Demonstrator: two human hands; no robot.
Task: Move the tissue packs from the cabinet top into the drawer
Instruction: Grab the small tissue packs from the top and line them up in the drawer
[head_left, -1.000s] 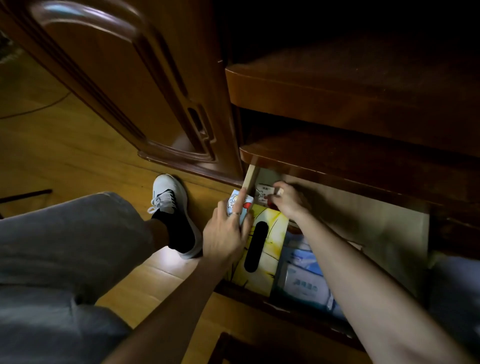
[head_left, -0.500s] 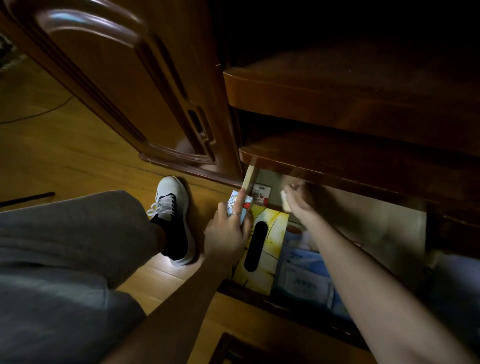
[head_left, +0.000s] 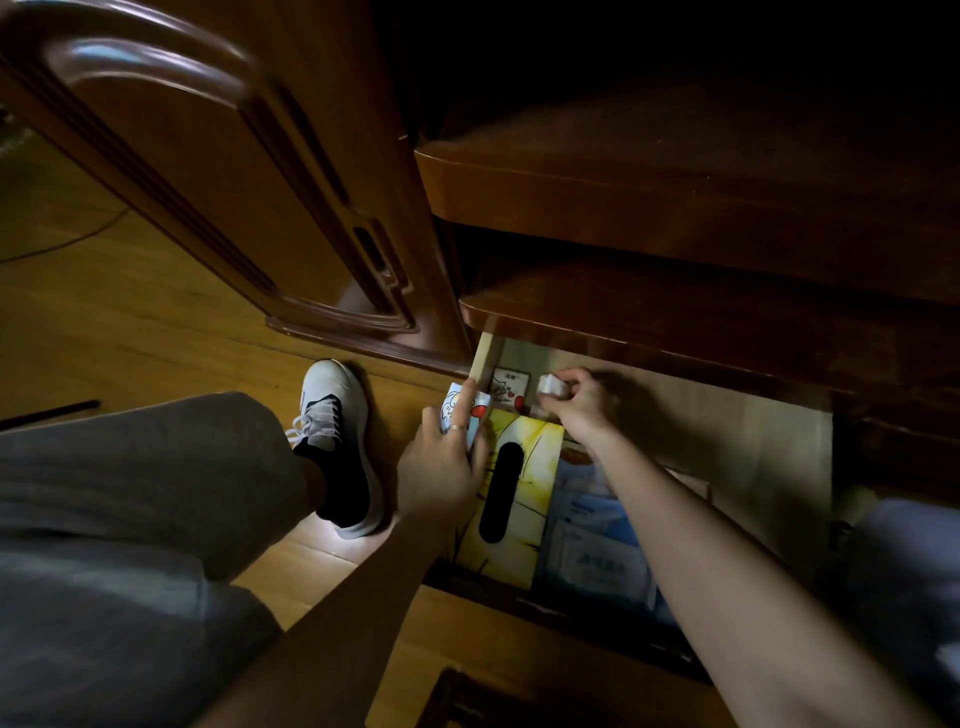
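Your left hand (head_left: 441, 467) is clamped on one cartoon-print tissue pack (head_left: 462, 413), long axis pointing away from you, at the open drawer's (head_left: 769, 467) far-left corner. Your right hand (head_left: 579, 402) pinches a second small white pack (head_left: 550, 385) just right of it. A third pack (head_left: 511, 388) stands between them, above the yellow tissue box (head_left: 519, 499).

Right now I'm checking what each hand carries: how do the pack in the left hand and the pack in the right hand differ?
The left hand's pack shows a cartoon print with red marks; the right hand's pack looks plain white. The left hand's pack is at the drawer's left wall; the right hand's pack is farther in, at the back. Both are small, and gripped over the open drawer.
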